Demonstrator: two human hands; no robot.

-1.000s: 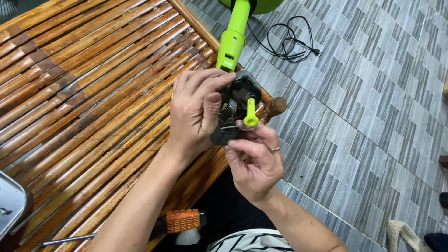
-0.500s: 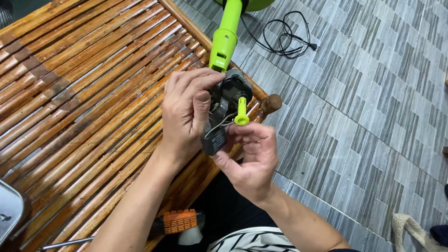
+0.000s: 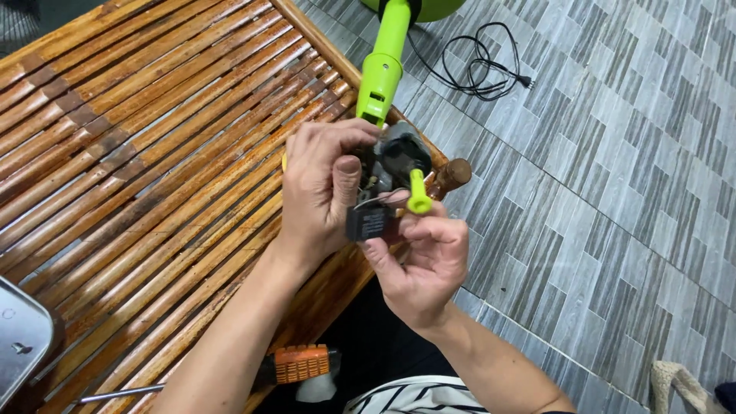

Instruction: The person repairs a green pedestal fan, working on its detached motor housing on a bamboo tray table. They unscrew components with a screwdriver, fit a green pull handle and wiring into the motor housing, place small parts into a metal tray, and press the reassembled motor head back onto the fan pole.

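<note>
Both hands are up over the near right edge of the bamboo tabletop (image 3: 138, 153): left hand (image 3: 322, 192) clamps the dark fan motor (image 3: 399, 157) steady, right hand (image 3: 422, 261) pinches its small black capacitor (image 3: 366, 224), so the wires stay reachable.

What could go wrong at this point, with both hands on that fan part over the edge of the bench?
The dark motor block is held past the bamboo bench edge, so a slip would likely drop it onto the tiled floor. Thin wires run to the small black box between the left hand and right hand; tugging may strain them.
</note>
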